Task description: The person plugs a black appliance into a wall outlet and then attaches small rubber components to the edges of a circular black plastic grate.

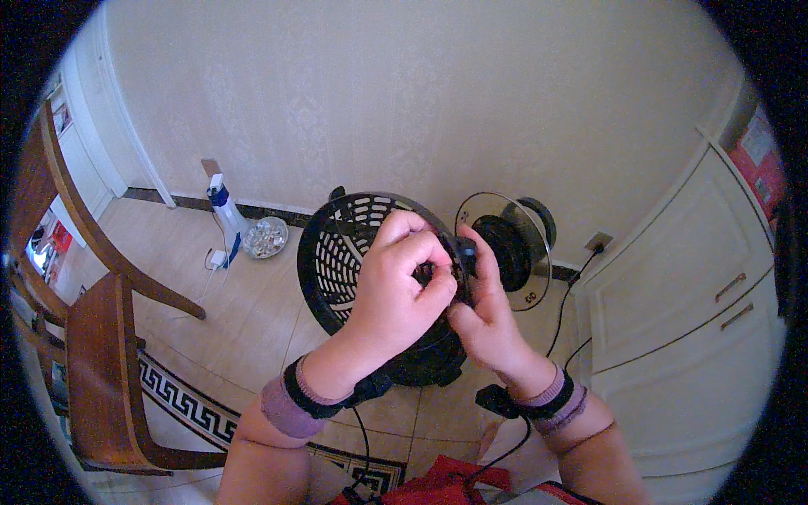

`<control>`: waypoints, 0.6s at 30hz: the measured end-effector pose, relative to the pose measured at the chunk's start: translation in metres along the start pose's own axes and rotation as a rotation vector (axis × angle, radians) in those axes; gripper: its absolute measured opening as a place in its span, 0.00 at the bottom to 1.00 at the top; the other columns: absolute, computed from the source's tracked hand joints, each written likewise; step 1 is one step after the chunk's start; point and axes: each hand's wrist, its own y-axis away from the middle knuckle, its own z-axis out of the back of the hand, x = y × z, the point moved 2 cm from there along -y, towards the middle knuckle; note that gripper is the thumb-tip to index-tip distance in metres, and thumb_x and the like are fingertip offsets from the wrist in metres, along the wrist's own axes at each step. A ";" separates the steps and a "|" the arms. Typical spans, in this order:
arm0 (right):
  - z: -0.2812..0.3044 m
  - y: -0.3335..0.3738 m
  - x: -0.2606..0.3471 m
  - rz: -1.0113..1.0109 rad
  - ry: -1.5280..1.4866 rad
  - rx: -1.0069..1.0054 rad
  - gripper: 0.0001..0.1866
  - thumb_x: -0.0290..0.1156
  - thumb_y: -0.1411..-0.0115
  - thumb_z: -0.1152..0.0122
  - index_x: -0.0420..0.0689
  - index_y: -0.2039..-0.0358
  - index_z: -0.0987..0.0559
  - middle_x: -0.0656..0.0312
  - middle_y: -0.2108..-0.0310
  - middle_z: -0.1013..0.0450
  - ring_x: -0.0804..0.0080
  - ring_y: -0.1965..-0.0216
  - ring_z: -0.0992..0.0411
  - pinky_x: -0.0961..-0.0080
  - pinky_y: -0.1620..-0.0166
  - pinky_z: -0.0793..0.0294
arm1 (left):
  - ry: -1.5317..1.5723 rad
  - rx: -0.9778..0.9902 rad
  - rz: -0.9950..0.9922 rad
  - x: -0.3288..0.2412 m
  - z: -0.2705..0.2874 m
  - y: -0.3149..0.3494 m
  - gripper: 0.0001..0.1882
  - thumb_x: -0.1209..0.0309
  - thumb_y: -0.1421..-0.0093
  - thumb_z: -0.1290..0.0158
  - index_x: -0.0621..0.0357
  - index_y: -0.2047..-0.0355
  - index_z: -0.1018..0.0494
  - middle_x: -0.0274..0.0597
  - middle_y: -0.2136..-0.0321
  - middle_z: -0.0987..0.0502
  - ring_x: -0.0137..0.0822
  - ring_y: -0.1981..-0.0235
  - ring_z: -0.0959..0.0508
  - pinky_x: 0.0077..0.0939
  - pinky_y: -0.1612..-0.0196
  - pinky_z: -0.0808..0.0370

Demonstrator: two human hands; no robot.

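A black plastic basket [332, 261] with slotted walls stands in front of me on the floor, its opening toward me. My left hand [400, 282] is over its right side, thumb and forefinger pinched together near the rim. Between those fingers a bit of something dark shows, too small to name. My right hand [488, 307] faces it, closed with thumb and fingers around a dark part with a bluish spot [467, 248] by the basket's rim. The hands hide most of what lies between them.
Behind my right hand stands a clear round disc with a dark centre [505, 252]. A bowl of small pieces [266, 238] and a white-and-blue upright object [225, 210] are by the wall. A wooden chair [105, 362] stands left, a white cabinet [682, 295] right. A black cord [562, 316] runs from a wall socket.
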 end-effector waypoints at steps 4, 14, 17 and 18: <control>0.004 -0.002 -0.003 -0.111 -0.114 -0.030 0.47 0.10 0.55 0.56 0.45 0.33 0.58 0.50 0.44 0.40 0.62 0.41 0.39 0.70 0.38 0.43 | 0.153 0.146 0.252 0.008 0.005 0.004 0.05 0.79 0.49 0.47 0.61 0.71 0.30 0.41 0.68 0.28 0.31 0.65 0.26 0.23 0.63 0.28; 0.009 -0.002 -0.002 0.071 0.622 -0.081 0.44 0.13 0.52 0.53 0.41 0.34 0.55 0.45 0.50 0.32 0.56 0.51 0.29 0.68 0.45 0.33 | 0.888 0.047 0.665 0.013 -0.001 0.009 0.12 0.79 0.42 0.45 0.61 0.58 0.33 0.38 0.64 0.25 0.26 0.63 0.24 0.22 0.60 0.23; 0.014 -0.008 -0.002 0.235 0.557 -0.071 0.44 0.17 0.50 0.47 0.40 0.34 0.55 0.46 0.48 0.33 0.57 0.47 0.31 0.67 0.44 0.35 | 0.873 0.039 0.561 0.015 -0.005 0.009 0.13 0.81 0.42 0.46 0.61 0.57 0.33 0.37 0.63 0.25 0.26 0.62 0.24 0.22 0.58 0.24; 0.014 -0.009 0.000 0.238 0.555 -0.076 0.44 0.17 0.50 0.47 0.40 0.34 0.55 0.46 0.48 0.33 0.57 0.47 0.31 0.67 0.44 0.35 | 0.826 0.026 0.464 0.015 -0.005 0.009 0.14 0.82 0.42 0.46 0.61 0.56 0.33 0.37 0.63 0.25 0.27 0.61 0.24 0.21 0.57 0.25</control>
